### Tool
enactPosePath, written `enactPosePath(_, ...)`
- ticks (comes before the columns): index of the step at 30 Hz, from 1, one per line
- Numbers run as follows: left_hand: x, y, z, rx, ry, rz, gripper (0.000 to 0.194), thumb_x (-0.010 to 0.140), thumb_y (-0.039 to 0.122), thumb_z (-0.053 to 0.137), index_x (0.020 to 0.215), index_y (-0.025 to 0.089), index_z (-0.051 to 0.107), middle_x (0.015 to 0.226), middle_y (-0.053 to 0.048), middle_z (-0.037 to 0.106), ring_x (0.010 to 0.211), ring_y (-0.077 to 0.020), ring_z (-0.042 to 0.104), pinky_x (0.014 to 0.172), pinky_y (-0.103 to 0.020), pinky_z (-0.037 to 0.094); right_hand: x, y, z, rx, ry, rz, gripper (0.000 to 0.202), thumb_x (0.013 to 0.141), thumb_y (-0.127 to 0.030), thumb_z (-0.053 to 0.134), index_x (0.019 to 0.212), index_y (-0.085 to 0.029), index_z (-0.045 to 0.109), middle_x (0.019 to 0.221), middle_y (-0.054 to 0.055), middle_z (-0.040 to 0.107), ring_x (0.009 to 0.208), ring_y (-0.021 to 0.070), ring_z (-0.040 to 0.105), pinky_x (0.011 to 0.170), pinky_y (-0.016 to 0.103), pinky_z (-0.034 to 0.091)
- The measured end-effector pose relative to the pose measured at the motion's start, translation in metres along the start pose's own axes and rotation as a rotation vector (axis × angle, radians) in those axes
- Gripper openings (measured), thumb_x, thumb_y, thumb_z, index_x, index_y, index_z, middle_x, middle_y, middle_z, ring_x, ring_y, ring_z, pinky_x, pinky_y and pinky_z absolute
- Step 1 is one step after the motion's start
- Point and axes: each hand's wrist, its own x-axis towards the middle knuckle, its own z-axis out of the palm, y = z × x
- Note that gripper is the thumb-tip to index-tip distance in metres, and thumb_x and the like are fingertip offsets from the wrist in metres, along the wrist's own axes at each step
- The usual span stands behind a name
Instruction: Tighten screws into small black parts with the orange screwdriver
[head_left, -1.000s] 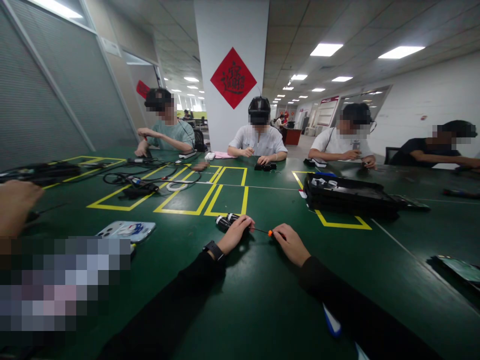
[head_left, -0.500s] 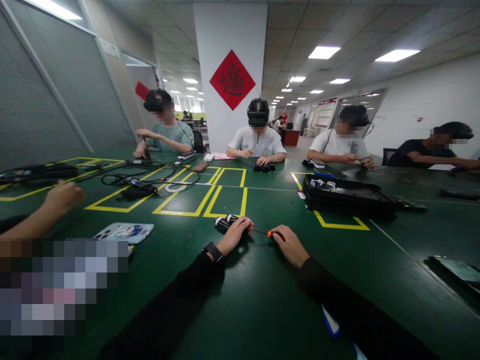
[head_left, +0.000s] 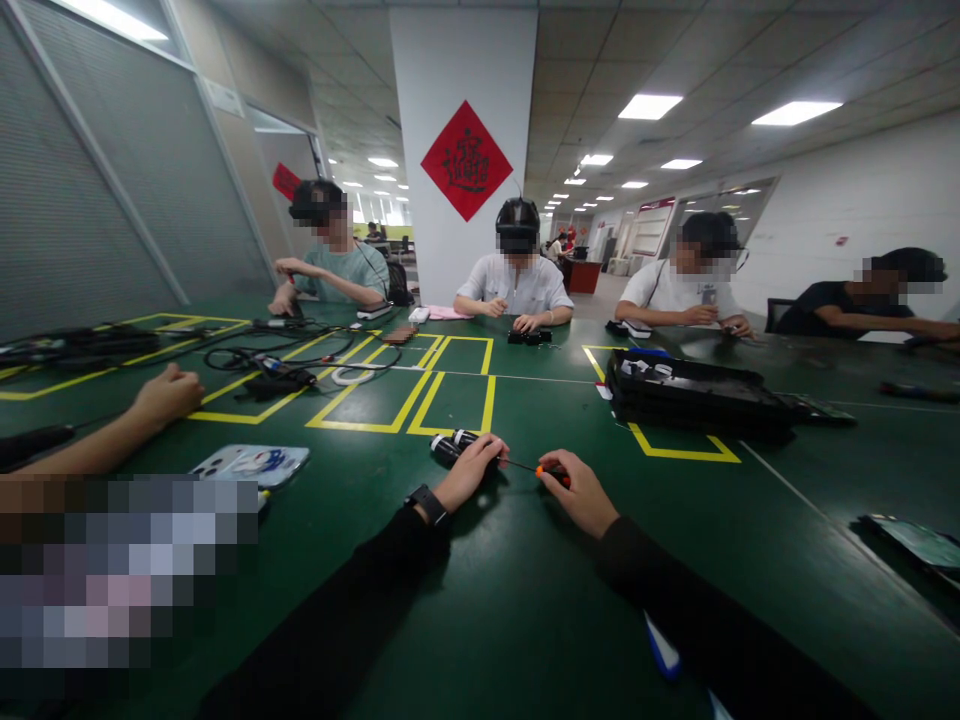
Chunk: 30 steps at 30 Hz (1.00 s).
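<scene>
- We find the change in the right hand (head_left: 581, 490): the fingers have loosened around the screwdriver (head_left: 519, 464), and a stretch of dark handle behind its orange collar now shows, where half a second ago the hand covered nearly all of it.
- The right hand has not let go, as far as we can tell; thumb and forefinger sit on either side of the handle, though the far fingers are hidden from us.
- The screwdriver lies low over the green table (head_left: 517, 620), its thin shaft running left to the left hand (head_left: 478, 465), where the tip disappears from our view.
- Just beyond the tip, the left hand stays closed over the near end of a pair of black cylinders (head_left: 445, 450) with white bands; neither has shifted noticeably.
- For the work in hand, we judge this a change of grip rather than a change of aim: shaft and cylinders keep the same line, while the hold on the handle is easier. Whether the tip is seated in anything, we cannot tell.
- Well to the left of the screwdriver, a co-worker's hand (head_left: 171, 390) now reaches farther over the table, past a phone-like object (head_left: 253, 464) with a picture on its back, yet remains clear of our two hands.
- To the right of the screwdriver and farther off, a black tray (head_left: 697, 405) holding small white pieces sits as it did.
</scene>
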Motion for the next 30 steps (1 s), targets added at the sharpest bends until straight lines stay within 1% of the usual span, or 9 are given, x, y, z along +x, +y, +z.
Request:
enactPosePath(2, 0.0008, -0.0017, -0.0001, -0.018, -0.003, 0.003, 0.032, 0.082, 0.042, 0.037, 0.079, 0.015, 0.053, 0.072, -0.002, 0.055, 0.071, -0.0137, 0.051, 0.072, -0.027, 0.04, 0.0009, 0.0007, -0.0006, -0.016, 0.0, -0.01, 0.017, 0.082, -0.023, 0.042, 0.083, -0.018, 0.058, 0.084, 0.004, 0.057, 0.082, 0.0156, 0.051, 0.076, 0.03, 0.039)
enactPosePath(4, 0.0014, -0.0026, 0.0, -0.015, 0.007, -0.004, 0.032, 0.082, 0.043, 0.037, 0.078, 0.015, 0.053, 0.072, -0.002, 0.055, 0.071, -0.0138, 0.052, 0.072, -0.028, 0.04, 0.0017, 0.0017, -0.001, -0.035, -0.004, -0.016, 0.021, 0.084, -0.022, 0.039, 0.078, -0.017, 0.059, 0.08, 0.004, 0.057, 0.08, 0.0156, 0.051, 0.076, 0.03, 0.039)
enactPosePath(10, 0.0019, -0.0035, 0.0002, -0.021, 0.013, -0.039, 0.033, 0.081, 0.044, 0.038, 0.079, 0.015, 0.053, 0.073, -0.002, 0.055, 0.073, -0.0138, 0.053, 0.073, -0.027, 0.041, 0.0022, 0.0031, -0.0003, -0.05, -0.01, -0.035, 0.016, 0.08, -0.02, 0.044, 0.077, -0.018, 0.06, 0.08, 0.004, 0.056, 0.08, 0.016, 0.05, 0.075, 0.03, 0.039)
enactPosePath(15, 0.0027, -0.0069, -0.0011, -0.059, 0.005, -0.021, 0.031, 0.081, 0.043, 0.039, 0.079, 0.015, 0.053, 0.073, -0.002, 0.055, 0.071, -0.013, 0.052, 0.072, -0.027, 0.04, 0.0011, 0.0037, 0.0015, -0.049, 0.004, -0.037, 0.008, 0.075, -0.019, 0.049, 0.077, -0.018, 0.057, 0.082, 0.004, 0.055, 0.079, 0.0159, 0.05, 0.074, 0.029, 0.039)
enactPosePath(20, 0.0019, -0.0053, -0.0011, -0.061, -0.003, -0.022, 0.031, 0.081, 0.042, 0.038, 0.079, 0.015, 0.053, 0.072, -0.002, 0.055, 0.072, -0.0132, 0.052, 0.071, -0.027, 0.04, -0.0006, 0.004, 0.0026, -0.048, 0.011, 0.003, 0.011, 0.072, -0.021, 0.053, 0.083, -0.018, 0.054, 0.083, 0.003, 0.055, 0.077, 0.0156, 0.05, 0.071, 0.029, 0.04)
enactPosePath(23, 0.0009, -0.0033, -0.0008, -0.037, 0.001, -0.023, 0.031, 0.081, 0.043, 0.038, 0.079, 0.015, 0.053, 0.072, -0.001, 0.055, 0.072, -0.0134, 0.052, 0.072, -0.027, 0.04, -0.0004, 0.0034, 0.0011, -0.052, 0.001, 0.016, 0.011, 0.075, -0.024, 0.051, 0.083, -0.018, 0.054, 0.083, 0.003, 0.055, 0.078, 0.0156, 0.05, 0.071, 0.029, 0.039)
enactPosePath(26, 0.0005, -0.0026, -0.0008, -0.008, 0.009, -0.019, 0.032, 0.081, 0.043, 0.038, 0.079, 0.015, 0.054, 0.073, -0.002, 0.056, 0.073, -0.0138, 0.052, 0.073, -0.027, 0.04, 0.0007, 0.0022, -0.0009, -0.063, -0.024, -0.006, 0.013, 0.08, -0.024, 0.045, 0.079, -0.018, 0.057, 0.082, 0.003, 0.056, 0.08, 0.0158, 0.049, 0.074, 0.029, 0.038)
enactPosePath(28, 0.0004, -0.0026, -0.0009, -0.003, 0.01, -0.009, 0.032, 0.082, 0.043, 0.037, 0.079, 0.015, 0.053, 0.073, -0.002, 0.055, 0.073, -0.0139, 0.052, 0.073, -0.027, 0.04, 0.0013, 0.0019, -0.0013, -0.073, -0.041, -0.028, 0.016, 0.081, -0.022, 0.043, 0.076, -0.018, 0.057, 0.081, 0.004, 0.056, 0.081, 0.0159, 0.049, 0.076, 0.03, 0.037)
enactPosePath(30, 0.0003, -0.0023, -0.001, -0.002, 0.006, -0.001, 0.032, 0.082, 0.042, 0.036, 0.08, 0.015, 0.053, 0.072, -0.002, 0.055, 0.072, -0.0137, 0.051, 0.072, -0.027, 0.04, 0.0015, 0.0024, -0.0007, -0.08, -0.039, -0.03, 0.012, 0.079, -0.021, 0.046, 0.077, -0.018, 0.057, 0.082, 0.004, 0.056, 0.081, 0.0158, 0.049, 0.075, 0.03, 0.038)
